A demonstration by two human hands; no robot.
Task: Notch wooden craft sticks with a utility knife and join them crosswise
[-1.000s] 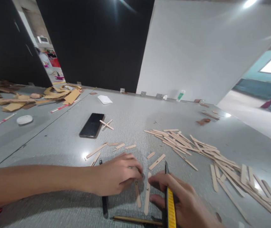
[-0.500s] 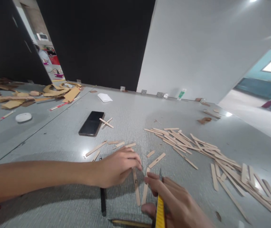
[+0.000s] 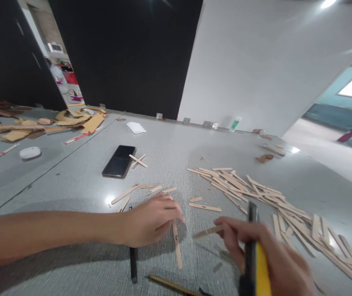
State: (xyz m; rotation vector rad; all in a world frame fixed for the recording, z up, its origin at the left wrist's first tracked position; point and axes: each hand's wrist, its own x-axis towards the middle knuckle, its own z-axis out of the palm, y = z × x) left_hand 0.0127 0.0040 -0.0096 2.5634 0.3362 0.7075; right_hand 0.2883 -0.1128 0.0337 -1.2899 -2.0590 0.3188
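My right hand (image 3: 274, 255) is closed around a yellow and black utility knife (image 3: 256, 259). Its thumb and index finger also pinch a wooden craft stick (image 3: 208, 231), blurred by motion, above the table. My left hand (image 3: 157, 218) lies low on the table with curled fingers, pressed at the upper end of a notched craft stick (image 3: 178, 250). Between the hands, farther away, lie another slotted craft stick (image 3: 205, 207) and a short stick piece (image 3: 196, 199). A black pen (image 3: 133, 263) passes under my left wrist, and a gold-and-black pen or pencil (image 3: 172, 284) rests nearest me.
A long pile of craft sticks (image 3: 265, 193) spreads across the right side. Beyond my left hand are several cut sticks (image 3: 125, 194), a phone (image 3: 119, 161) and crossed sticks (image 3: 138, 160). Cardboard scraps (image 3: 80, 119) and a white earbud case (image 3: 30, 153) sit at the left.
My right hand has moved right and lifted a craft stick off the table, with the knife still in the hand. The slotted stick beyond has turned flatter. My left hand has barely moved.
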